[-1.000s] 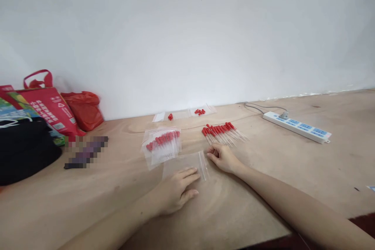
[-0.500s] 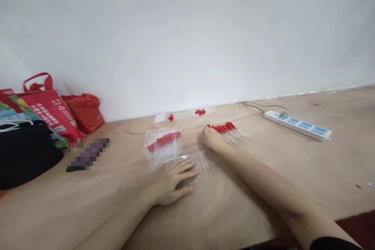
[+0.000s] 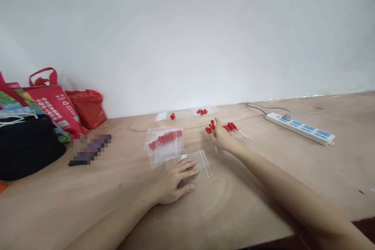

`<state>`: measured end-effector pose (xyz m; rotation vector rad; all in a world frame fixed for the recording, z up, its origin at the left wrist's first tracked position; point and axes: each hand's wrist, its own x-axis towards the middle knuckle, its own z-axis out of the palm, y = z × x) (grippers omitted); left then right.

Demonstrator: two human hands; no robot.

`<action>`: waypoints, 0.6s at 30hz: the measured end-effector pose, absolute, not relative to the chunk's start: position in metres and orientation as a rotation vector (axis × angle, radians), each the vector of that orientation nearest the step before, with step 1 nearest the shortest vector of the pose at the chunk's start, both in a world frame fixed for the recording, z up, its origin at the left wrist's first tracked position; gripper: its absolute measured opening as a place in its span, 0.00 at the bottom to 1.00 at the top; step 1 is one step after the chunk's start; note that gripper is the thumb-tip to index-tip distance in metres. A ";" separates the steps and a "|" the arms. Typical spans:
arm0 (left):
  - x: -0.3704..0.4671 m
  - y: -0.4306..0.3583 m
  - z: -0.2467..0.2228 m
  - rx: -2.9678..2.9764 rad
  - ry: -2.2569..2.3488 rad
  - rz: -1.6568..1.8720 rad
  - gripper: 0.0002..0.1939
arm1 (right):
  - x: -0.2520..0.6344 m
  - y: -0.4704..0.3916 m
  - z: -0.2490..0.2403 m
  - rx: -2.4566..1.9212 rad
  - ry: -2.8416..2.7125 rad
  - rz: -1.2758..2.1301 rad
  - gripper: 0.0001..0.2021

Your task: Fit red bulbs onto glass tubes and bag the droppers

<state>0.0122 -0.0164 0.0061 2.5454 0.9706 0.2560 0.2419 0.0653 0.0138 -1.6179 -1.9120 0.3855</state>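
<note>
My left hand [image 3: 177, 181] lies flat with its fingers spread on a clear zip bag [image 3: 202, 164]. My right hand [image 3: 222, 136] is closed around several red-headed white sticks [image 3: 209, 128], whose heads poke out on its left side; its palm covers most of their shafts. To the right of that hand, more red-headed sticks [image 3: 233, 128] lie in a row on the table. Filled zip bags [image 3: 165, 144] with the same kind of sticks overlap in a pile just beyond my left hand.
Near the wall lie flat bags with small red pieces [image 3: 202, 111] and a red cluster [image 3: 172, 116]. A white power strip [image 3: 301, 128] with a grey cable sits at right. At left are a black cloth item [image 3: 29, 146], a red shopping bag [image 3: 55, 109] and a blurred dark object [image 3: 90, 150].
My right hand has gathered several sticks from the left end of the row and turned, moving slightly right. My left hand stays on the zip bag. The view has shifted a little.
</note>
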 end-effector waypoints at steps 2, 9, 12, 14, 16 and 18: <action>0.014 -0.016 0.005 2.558 0.979 0.229 0.22 | 0.257 0.059 0.008 -1.467 -1.693 0.612 0.31; 0.025 -0.010 0.000 2.607 0.950 0.231 0.22 | 0.260 0.038 -0.025 -1.203 -1.179 0.947 0.30; 0.026 -0.010 -0.001 2.636 0.940 0.223 0.22 | 0.252 0.035 -0.027 -1.189 -1.168 0.965 0.28; 0.026 -0.011 0.000 2.651 0.942 0.200 0.22 | 0.248 0.032 -0.026 -1.169 -1.162 0.988 0.26; 0.026 -0.011 0.001 2.654 0.951 0.179 0.22 | 0.246 0.029 -0.026 -1.120 -1.154 1.026 0.25; 0.026 -0.012 0.002 2.652 0.960 0.178 0.22 | 0.243 0.025 -0.026 -1.061 -1.139 1.077 0.24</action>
